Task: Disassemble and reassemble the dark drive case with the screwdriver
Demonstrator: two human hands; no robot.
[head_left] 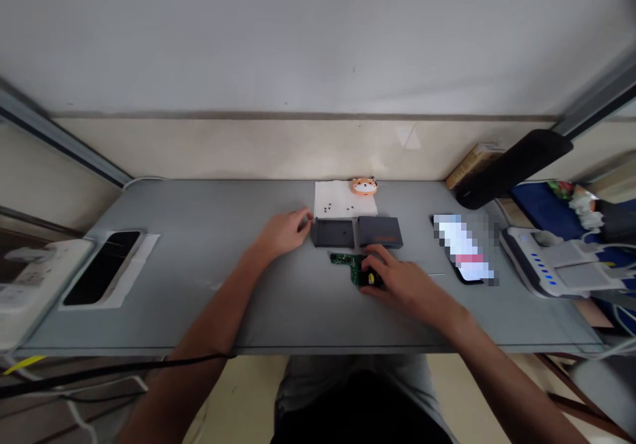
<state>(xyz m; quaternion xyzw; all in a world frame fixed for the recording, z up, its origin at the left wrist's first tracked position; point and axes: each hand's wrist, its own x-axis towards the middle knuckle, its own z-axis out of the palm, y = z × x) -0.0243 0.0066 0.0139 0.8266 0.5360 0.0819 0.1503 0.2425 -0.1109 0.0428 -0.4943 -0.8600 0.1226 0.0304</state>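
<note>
My right hand [390, 276] has its fingers around the right part of a green circuit board [354, 268] with a black part and a yellow spot, low over the grey desk. My left hand [288, 232] rests with curled fingers at the left edge of an open dark tray-like shell [334, 233]; what its fingertips hold, if anything, is too small to tell. Beside that shell lies a dark box-like cover [380, 232]. Behind them, several tiny dark screws [326, 208] sit on a white paper [342, 195], along with an orange animal-faced case [364, 186].
A lit phone [462, 248] and a power strip [551, 262] lie at the right, with a black cylinder [514, 166] leaning behind. Another phone [104, 268] lies on paper at the left. A thin rod [437, 274] is right of my right hand.
</note>
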